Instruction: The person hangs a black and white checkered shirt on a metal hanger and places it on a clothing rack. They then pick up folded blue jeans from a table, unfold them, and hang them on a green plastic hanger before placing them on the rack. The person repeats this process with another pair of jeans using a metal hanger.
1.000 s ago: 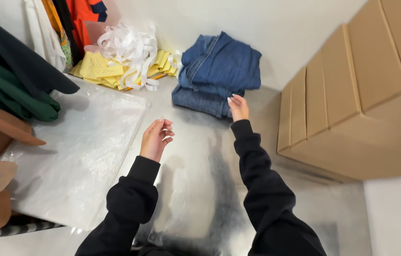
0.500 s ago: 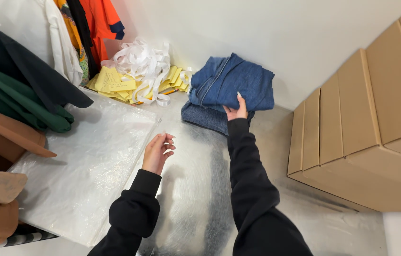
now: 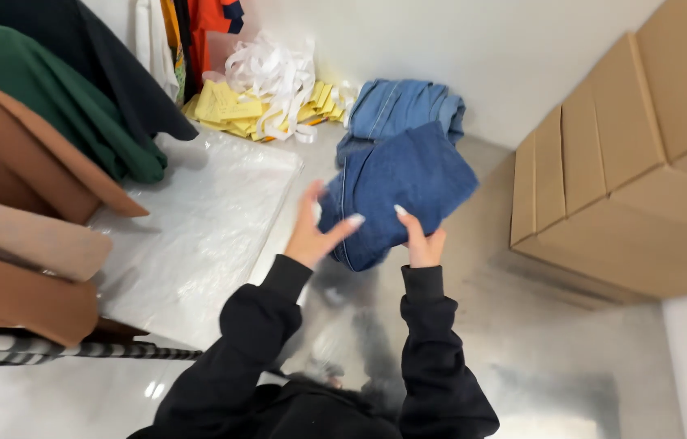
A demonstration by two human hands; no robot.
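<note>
Your hands hold a folded dark-blue denim garment (image 3: pixel 396 191) up off the floor, centre of view. Fabric is thick woven denim with a pale seam line running down its left edge; the shape is a rough, blocky fold, corners drooping.

Right hand (image 3: pixel 421 240): under the garment's near edge, fingers curled up into the cloth, closed on it, wrist straight, black sleeve running back toward you. Left hand (image 3: pixel 315 232): open, palm turned toward the garment's left side, fingers spread, pale long nails showing, thumb touching the denim edge. You can't tell if it grips or only steadies.

Just beyond the held piece, a second lighter-blue denim stack (image 3: pixel 404 106) lies folded on the floor against the far wall.

Far left of that: a loose heap of flat yellow pieces (image 3: pixel 226 110) topped with tangled white strips (image 3: pixel 274 73), papery or ribbon-like.

Left of your hands: a flat sheet of clear crinkled plastic (image 3: pixel 193 223) on the floor, glossy with fine wrinkles.

Far left edge: hanging garments (image 3: pixel 43 138) in brown, tan, green and black, matte heavy cloth; orange and white ones at the far end.

Right: stacked plain cardboard boxes (image 3: pixel 636 162), square-edged, seams visible, against the wall.

Floor (image 3: pixel 539 349) is smooth, grey and reflective.
</note>
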